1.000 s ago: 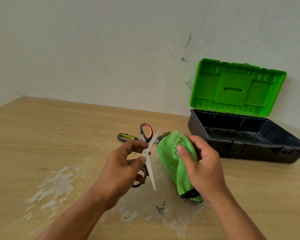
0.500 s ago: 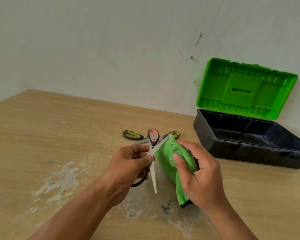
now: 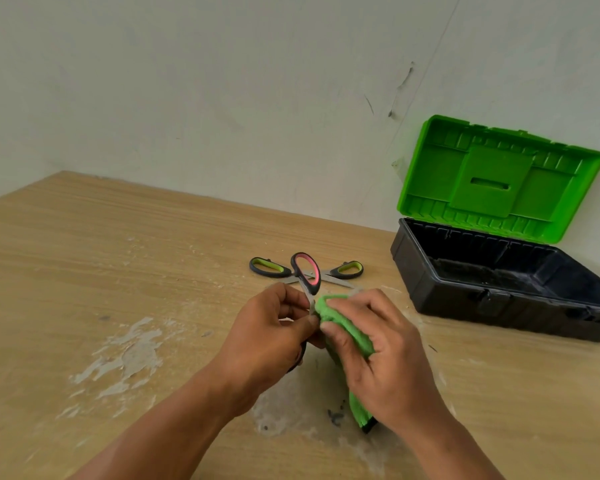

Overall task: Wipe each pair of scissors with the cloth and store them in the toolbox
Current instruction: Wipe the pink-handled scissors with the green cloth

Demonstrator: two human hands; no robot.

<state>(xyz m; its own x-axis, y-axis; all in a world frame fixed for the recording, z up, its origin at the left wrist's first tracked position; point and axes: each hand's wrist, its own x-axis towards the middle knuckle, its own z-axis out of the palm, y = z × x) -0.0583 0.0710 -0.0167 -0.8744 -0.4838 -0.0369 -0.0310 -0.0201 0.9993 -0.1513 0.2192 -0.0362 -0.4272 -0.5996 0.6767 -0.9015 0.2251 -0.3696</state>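
1. The pink-handled scissors (image 3: pixel 311 285) are gripped by the left hand (image 3: pixel 267 336); the green cloth (image 3: pixel 349 329) is clutched by the right hand (image 3: pixel 381 358) against the blade.
2. Green-handled scissors (image 3: pixel 269 267) are laid at 12 o'clock.
3. The open toolbox (image 3: pixel 499 301) is set at 2 o'clock.

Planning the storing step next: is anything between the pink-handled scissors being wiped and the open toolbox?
Nothing fixed. The toolbox stands right of the pink-handled scissors with its lid up, only table surface between. The right hand and its cloth sit on that side of the blade; the green-handled scissors lie behind, off that path.
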